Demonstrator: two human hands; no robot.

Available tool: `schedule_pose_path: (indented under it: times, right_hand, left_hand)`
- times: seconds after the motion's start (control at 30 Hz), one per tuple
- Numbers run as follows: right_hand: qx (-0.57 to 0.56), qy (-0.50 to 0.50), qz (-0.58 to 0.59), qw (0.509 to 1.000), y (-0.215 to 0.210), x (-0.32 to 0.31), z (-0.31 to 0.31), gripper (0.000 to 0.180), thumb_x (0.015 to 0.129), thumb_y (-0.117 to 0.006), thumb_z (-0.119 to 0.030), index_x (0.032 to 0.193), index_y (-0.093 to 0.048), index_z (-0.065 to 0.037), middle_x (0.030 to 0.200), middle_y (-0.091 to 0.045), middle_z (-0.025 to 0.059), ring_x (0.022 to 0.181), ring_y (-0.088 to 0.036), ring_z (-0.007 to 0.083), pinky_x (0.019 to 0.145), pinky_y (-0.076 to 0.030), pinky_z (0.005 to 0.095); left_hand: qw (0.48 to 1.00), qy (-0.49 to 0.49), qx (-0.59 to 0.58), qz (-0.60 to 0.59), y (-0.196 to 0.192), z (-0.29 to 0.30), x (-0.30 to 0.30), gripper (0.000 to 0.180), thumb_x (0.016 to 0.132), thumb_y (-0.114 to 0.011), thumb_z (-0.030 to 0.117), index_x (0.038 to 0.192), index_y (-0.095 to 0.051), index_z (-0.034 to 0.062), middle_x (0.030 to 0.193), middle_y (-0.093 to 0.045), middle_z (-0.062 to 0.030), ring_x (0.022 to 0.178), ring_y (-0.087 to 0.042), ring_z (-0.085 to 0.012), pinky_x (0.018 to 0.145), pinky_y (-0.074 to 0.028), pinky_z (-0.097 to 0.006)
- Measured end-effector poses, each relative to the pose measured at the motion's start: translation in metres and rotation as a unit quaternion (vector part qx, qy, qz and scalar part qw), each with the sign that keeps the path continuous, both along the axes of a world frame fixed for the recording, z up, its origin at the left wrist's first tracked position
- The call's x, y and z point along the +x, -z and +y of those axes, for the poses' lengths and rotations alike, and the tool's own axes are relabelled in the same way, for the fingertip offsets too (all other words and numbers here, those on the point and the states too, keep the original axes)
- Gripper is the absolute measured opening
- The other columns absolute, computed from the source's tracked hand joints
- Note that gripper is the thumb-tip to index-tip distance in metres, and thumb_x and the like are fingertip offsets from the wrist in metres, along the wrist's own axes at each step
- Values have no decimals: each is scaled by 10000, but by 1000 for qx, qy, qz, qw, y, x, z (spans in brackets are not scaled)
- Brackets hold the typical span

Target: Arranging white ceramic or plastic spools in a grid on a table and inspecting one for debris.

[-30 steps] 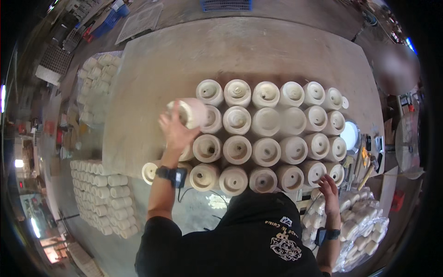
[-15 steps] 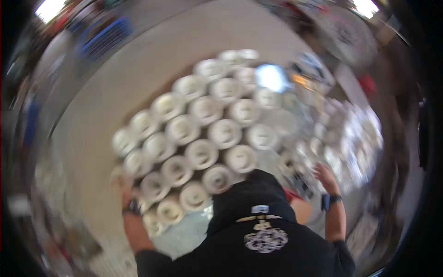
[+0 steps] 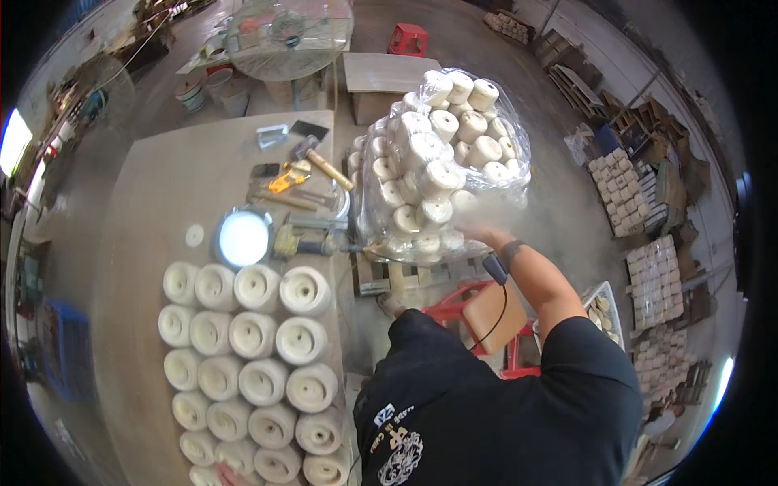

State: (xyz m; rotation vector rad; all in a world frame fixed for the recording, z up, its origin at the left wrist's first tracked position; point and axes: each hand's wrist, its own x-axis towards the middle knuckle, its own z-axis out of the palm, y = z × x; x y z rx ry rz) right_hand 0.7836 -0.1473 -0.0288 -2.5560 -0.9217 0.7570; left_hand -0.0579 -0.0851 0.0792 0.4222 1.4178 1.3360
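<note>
Right hand point(image 3: 485, 232) now reaches the plastic-wrapped stack point(image 3: 438, 176).
Left hand point(image 3: 230, 476) blurred beside cylinders point(image 3: 300, 340); can't tell either hand's finger state.

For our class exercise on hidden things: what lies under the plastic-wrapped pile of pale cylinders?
Wooden slats show below the near edge of the wrapped pile; whatever else lies under it is covered by the pile itself.
</note>
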Motion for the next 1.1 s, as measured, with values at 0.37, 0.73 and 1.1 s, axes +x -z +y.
schedule_pose_path:
  times: [0.37,0.73,1.1]
  right_hand:
    - [-1,126,-242,962,-1,204,60,812,711,-784,-397,1334,-482,27,1330,-507,284,1267,-476,417,1080,-391,447]
    - [-145,63,-285,946,107,270,-1,1148,632,-839,-380,1530,-201,-54,1535,-202,320,1439,-206,497,1191,-189,530]
    - [175,213,-102,956,-37,231,24,1118,619,-884,-345,1482,-244,-38,1368,-467,239,1260,-497,375,1054,-431,478]
  left_hand:
    - [907,363,-163,-139,24,35,340,442,1016,-505,307,1344,-499,11,1231,-632,-208,1119,-622,-358,979,-484,-479]
    - [867,435,-242,-39,15,65,499,385,1036,-477,282,1289,-533,-2,1147,-666,-160,1054,-646,-270,919,-501,-384]
    - [711,676,-172,95,39,102,627,478,995,-598,277,1379,-453,32,1252,-611,-159,1094,-608,-215,944,-494,-364]
